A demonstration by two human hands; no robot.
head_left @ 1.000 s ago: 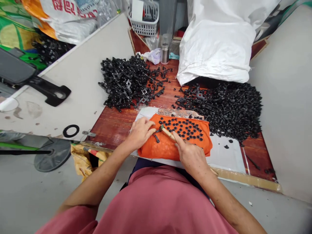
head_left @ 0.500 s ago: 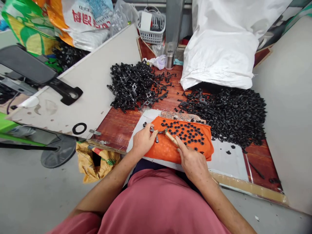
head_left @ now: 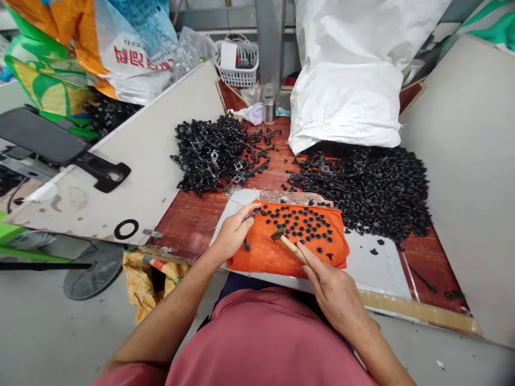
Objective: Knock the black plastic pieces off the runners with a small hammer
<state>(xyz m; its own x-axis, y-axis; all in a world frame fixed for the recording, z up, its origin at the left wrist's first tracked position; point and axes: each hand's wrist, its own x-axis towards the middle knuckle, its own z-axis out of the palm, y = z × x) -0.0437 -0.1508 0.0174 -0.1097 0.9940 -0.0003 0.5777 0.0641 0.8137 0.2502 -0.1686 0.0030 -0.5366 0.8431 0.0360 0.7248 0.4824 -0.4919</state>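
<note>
My right hand [head_left: 336,289] is closed around the wooden handle of a small hammer [head_left: 293,249]. The hammer's dark head is over the orange cloth [head_left: 257,257]. At the cloth's left side, my left hand [head_left: 233,231] pinches a black plastic part [head_left: 247,245]; the fingers cover most of it, and its lower end sticks out below the thumb. Many small round black plugs [head_left: 300,225] stand in loose rows on the cloth, right of my left hand. Beyond the cloth's far edge shows a strip of speckled stone [head_left: 289,198].
Black plastic parts are heaped at the back left [head_left: 209,153], and a pile of black plugs [head_left: 386,187] lies to the right. A large white sack [head_left: 346,96] stands behind that pile. Farther back are a metal flask [head_left: 269,110] and a white basket [head_left: 239,76]. Pale partitions [head_left: 189,112] flank the bench.
The hammer head has moved away from my left fingers, toward the right and nearer my body. My left hand has shifted slightly left with the black plastic part. The camera view has tilted a little.
</note>
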